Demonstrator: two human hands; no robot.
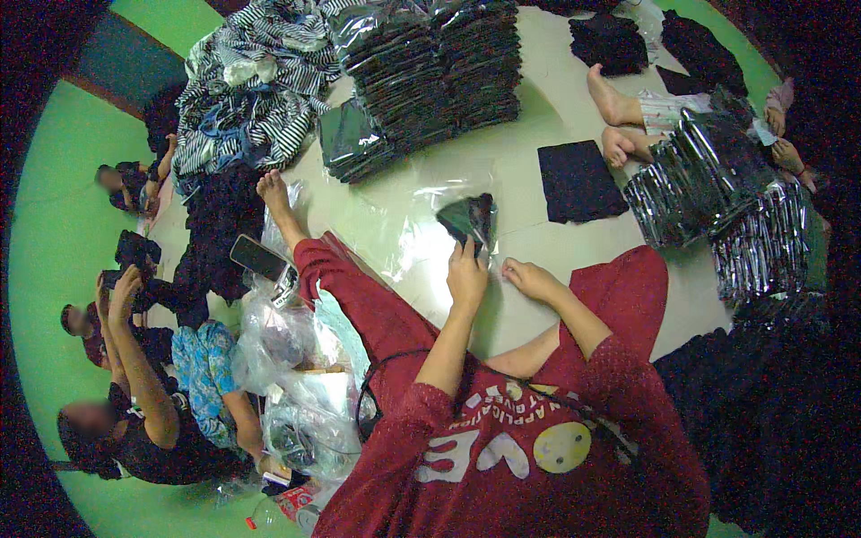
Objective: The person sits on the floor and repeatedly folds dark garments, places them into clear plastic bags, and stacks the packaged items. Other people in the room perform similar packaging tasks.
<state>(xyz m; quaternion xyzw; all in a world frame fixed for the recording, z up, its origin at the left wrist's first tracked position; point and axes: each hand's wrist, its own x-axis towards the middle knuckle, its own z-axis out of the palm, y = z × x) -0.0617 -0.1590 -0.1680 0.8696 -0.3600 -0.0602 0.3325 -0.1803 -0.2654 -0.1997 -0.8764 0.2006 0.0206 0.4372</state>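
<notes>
On the pale floor before me, a folded black garment [468,215] lies bunched inside or on a clear plastic bag [417,229]; glare hides which. My left hand [467,276] reaches up to its lower corner, fingers closed on the dark cloth. Just to the right, my right hand [533,280] hovers with curled fingertips pinched together; whatever they may hold is too small to see. Farther right, a flat folded black garment [583,182] rests by itself on the floor.
Beyond my hands stand tall stacks of bagged black garments [430,81]. Striped clothes [256,90] are heaped far left. More bagged packets [700,179] lean at right beside another person's feet [619,117]. Dark cloth [744,412] piles at my right; loose plastic bags [305,403] and a seated person [152,421] are left.
</notes>
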